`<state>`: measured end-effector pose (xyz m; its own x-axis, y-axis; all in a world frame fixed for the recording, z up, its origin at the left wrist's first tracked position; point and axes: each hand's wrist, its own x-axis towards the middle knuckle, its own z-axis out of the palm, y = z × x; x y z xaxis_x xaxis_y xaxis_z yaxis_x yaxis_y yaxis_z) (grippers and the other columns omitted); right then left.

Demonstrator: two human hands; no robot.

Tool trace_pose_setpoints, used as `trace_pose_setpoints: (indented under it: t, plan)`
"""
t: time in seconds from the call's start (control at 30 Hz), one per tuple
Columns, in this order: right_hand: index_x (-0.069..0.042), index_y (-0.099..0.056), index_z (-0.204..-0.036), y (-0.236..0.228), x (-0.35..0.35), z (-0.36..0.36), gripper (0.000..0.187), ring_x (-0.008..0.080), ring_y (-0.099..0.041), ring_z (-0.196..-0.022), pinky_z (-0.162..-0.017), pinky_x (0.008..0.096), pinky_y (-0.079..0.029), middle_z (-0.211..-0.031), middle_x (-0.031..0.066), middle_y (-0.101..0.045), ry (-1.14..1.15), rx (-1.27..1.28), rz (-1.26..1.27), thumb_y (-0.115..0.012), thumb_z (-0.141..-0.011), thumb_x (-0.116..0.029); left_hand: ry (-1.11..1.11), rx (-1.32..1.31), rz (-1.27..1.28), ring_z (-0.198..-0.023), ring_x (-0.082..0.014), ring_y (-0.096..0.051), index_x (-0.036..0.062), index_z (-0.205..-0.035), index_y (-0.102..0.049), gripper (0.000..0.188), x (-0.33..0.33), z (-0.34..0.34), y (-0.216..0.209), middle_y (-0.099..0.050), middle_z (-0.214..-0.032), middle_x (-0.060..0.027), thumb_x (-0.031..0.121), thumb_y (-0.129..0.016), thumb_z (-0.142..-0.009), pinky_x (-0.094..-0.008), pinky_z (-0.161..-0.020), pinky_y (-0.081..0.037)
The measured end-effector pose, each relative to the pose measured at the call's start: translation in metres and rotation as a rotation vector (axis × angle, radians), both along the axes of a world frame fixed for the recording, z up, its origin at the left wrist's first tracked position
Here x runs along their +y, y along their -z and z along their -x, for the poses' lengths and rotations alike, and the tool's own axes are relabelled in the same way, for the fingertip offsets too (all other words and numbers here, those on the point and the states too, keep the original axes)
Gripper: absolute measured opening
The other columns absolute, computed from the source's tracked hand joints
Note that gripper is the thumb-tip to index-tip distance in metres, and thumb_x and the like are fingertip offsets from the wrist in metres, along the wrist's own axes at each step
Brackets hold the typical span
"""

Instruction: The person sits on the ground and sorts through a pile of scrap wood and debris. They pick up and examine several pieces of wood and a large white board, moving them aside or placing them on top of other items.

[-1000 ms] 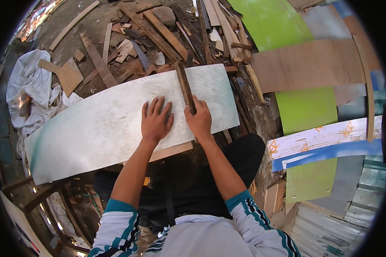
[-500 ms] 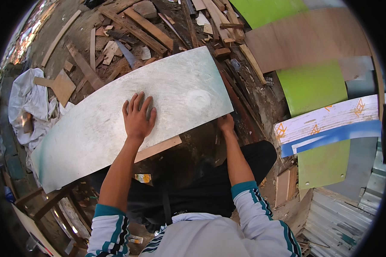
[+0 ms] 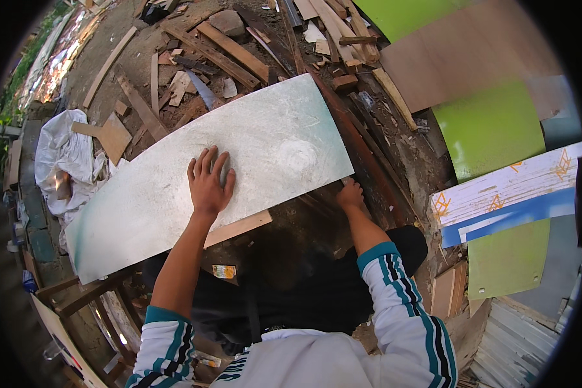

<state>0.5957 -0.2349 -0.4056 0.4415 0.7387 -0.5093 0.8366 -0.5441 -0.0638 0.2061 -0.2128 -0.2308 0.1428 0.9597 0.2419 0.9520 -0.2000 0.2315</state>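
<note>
A long panel (image 3: 258, 149) with a whitish, worn surface and faint green-blue ends lies slantwise in front of me. My left hand (image 3: 210, 184) rests flat on its middle, fingers stretched out and slightly apart. Just off the panel's near right corner, my right hand (image 3: 350, 195) is closed, its fingers curled. Whatever it holds is too small and hidden to make out. A light wooden strip (image 3: 239, 227) shows from under the panel's near edge, close to my left forearm. What supports the panel is mostly hidden.
Wood offcuts (image 3: 216, 52) litter the ground beyond the panel. At left lies a white sack (image 3: 68, 155) beside a wooden frame (image 3: 100, 301). Green sheets (image 3: 491, 129), a brown sheet (image 3: 465, 52) and a white-and-blue board (image 3: 511, 194) are at right, with corrugated metal (image 3: 514, 343) below.
My right hand has moved a little away from the panel's corner, down and to the right. My left hand stays on the panel. The whole view has shifted slightly.
</note>
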Motion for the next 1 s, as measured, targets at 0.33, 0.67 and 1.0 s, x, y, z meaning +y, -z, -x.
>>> trace_pose_setpoints:
  t: [0.33,0.67,1.0]
  plan:
    - [-0.008,-0.054,-0.13,0.021,-0.01,-0.019,0.045,0.0454,-0.056,-0.117,-0.097,0.0524,-0.046,-0.127,0.0249,-0.055,-0.042,0.195,-0.107,-0.061,-0.092,-0.031,-0.013,-0.026,-0.006,-0.141,-0.0273,-0.038,0.0197,-0.13,-0.059,0.041,-0.001,0.004,-0.001,-0.048,-0.145,-0.0083,0.033,-0.06,-0.091,-0.0498,-0.119,-0.021]
    - [0.003,-0.058,-0.126,-0.184,0.129,-0.034,0.045,0.0472,-0.06,-0.109,-0.092,0.0497,-0.046,-0.115,0.0304,-0.064,-0.054,0.144,-0.806,-0.047,-0.102,-0.033,0.001,0.033,0.071,-0.147,-0.0275,-0.027,0.0235,-0.146,-0.048,0.051,-0.003,0.007,-0.001,-0.037,-0.156,-0.0089,0.039,-0.049,-0.098,-0.048,-0.122,-0.016]
    - [0.003,-0.05,-0.137,-0.239,0.064,0.189,0.06,0.0412,-0.06,-0.106,-0.092,0.0459,-0.049,-0.114,0.0258,-0.056,-0.277,0.603,-0.719,-0.069,-0.086,-0.023,0.014,-0.102,0.078,-0.145,-0.0293,-0.03,0.0065,-0.147,-0.041,0.058,0.001,0.01,-0.003,-0.039,-0.153,-0.0121,0.035,-0.049,-0.097,-0.0428,-0.122,-0.02]
